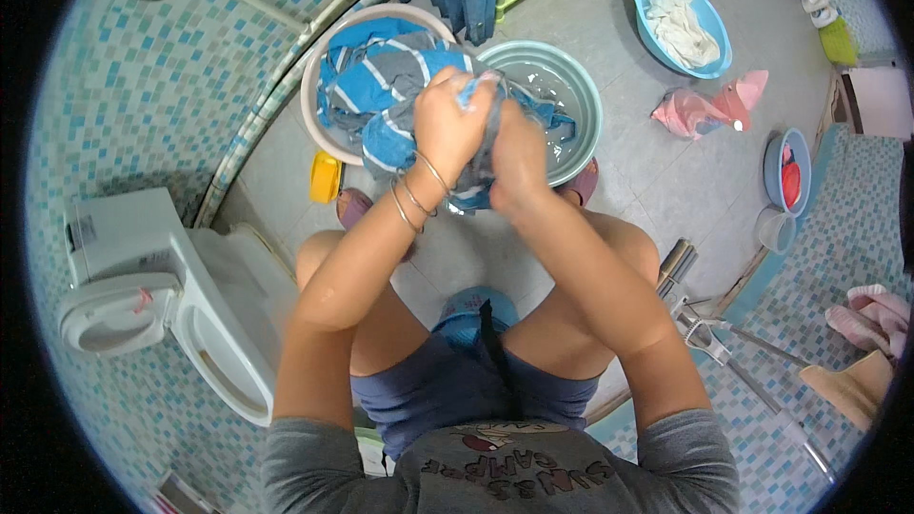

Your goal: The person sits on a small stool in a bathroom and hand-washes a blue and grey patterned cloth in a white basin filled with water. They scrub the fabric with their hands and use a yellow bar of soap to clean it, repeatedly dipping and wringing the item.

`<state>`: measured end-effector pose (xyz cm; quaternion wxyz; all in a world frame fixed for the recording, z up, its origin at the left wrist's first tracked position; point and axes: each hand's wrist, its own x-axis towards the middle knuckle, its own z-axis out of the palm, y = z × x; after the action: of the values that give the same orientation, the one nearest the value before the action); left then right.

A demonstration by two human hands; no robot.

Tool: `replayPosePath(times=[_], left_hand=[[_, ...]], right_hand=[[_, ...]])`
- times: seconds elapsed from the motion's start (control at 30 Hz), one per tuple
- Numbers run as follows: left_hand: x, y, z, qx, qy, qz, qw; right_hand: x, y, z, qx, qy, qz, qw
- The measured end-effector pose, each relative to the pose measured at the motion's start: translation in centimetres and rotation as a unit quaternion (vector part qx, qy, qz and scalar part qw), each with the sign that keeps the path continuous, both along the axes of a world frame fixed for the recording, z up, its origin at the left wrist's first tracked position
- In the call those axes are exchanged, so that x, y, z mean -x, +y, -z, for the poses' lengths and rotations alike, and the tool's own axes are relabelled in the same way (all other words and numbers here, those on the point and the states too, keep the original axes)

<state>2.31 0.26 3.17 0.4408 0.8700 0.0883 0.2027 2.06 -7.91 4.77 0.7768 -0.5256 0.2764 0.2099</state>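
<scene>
A wet blue and grey cloth with white stripes (381, 76) is bunched between my hands. It spreads over a pale pink basin (307, 100) on the left, and one end hangs into a light blue-green basin (592, 128) of water on the right. My left hand (447, 124), with bangles on its wrist, is closed around a bunch of the cloth. Close beside it, my right hand (519, 157) grips the same cloth, its fingers partly hidden. Whether the cloth is one piece or more, I cannot tell.
A yellow container (326, 177) stands by the pink basin. Farther right are a blue basin with white cloth (678, 24), a pink plastic bag (695, 112) and a small blue basin (776, 171) holding something red. A toilet (224, 352) is at left, a mop (762, 390) at right.
</scene>
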Motion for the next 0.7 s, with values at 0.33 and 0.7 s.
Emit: replayPosePath(times=[0.33, 0.7], left_hand=[[0.7, 0.5, 0.7, 0.011, -0.037, 0.027, 0.999], [0.5, 1.0, 0.8, 0.007, -0.039, 0.027, 0.999]], right_hand=[[-0.4, 0.3, 1.3, 0.029, -0.006, -0.020, 0.999], [-0.4, 0.9, 1.7, 0.040, -0.010, -0.062, 0.997]])
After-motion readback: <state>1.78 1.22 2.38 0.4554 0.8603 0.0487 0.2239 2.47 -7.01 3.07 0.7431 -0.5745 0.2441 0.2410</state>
